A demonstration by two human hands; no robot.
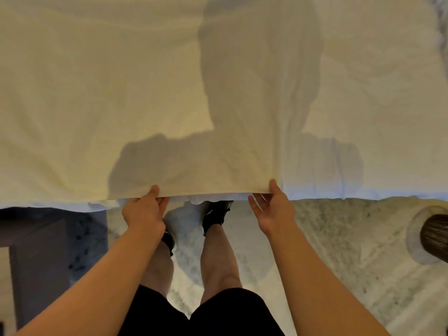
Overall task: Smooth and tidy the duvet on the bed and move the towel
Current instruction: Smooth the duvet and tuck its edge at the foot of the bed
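Note:
A white duvet (145, 93) covers the bed and fills the upper half of the head view, with soft creases right of centre. Its near edge runs across the middle of the frame. My left hand (143, 212) pinches that edge, thumb on top and fingers curled underneath. My right hand (271, 209) holds the same edge further right, thumb on top and fingers beneath the cloth. The stretch of edge between my hands is lifted slightly. My shadow falls across the duvet. No towel is in view.
I stand at the bed's side on a pale shaggy rug (339, 251), my legs and black shoes (215, 212) below the edge. A dark piece of furniture (36, 251) stands at the left. A dark round object (436, 234) sits at the right edge.

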